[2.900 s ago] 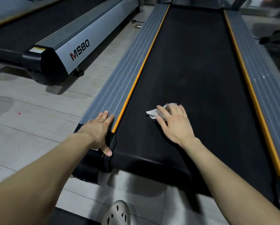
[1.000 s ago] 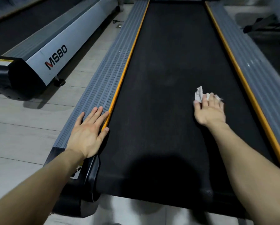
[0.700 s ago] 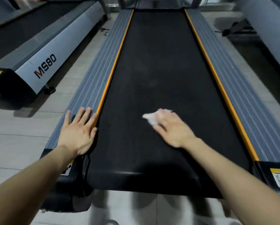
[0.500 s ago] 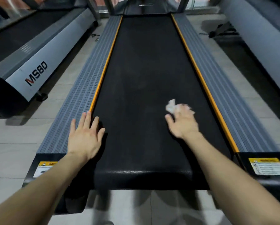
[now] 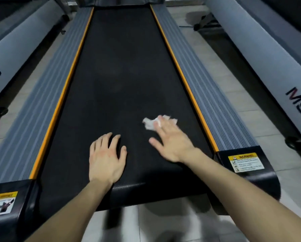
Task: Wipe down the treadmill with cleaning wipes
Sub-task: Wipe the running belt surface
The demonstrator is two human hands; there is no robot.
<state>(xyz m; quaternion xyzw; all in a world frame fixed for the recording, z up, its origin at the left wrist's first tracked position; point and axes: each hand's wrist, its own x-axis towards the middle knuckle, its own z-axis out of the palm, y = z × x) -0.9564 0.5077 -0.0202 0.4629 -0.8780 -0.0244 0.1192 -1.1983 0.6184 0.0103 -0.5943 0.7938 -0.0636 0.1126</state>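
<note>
Three treadmills are counted: the middle treadmill [image 5: 121,41], the left treadmill [image 5: 15,49] and the right treadmill [image 5: 268,58]. One black belt [image 5: 111,102] is seen, with two orange strips, the left strip [image 5: 62,95] and the right strip [image 5: 184,81], and two grey rails, the left rail [image 5: 32,105] and the right rail [image 5: 216,98]. Two warning labels are seen, the left label [image 5: 1,202] and the right label [image 5: 245,162]. Two hands, the left hand [image 5: 106,158] and the right hand [image 5: 172,144], and one white wipe [image 5: 150,124] are counted.

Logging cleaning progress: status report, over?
Left hand flat on belt. Right hand pressing wipe onto belt. Nothing blocking belt ahead.
</note>
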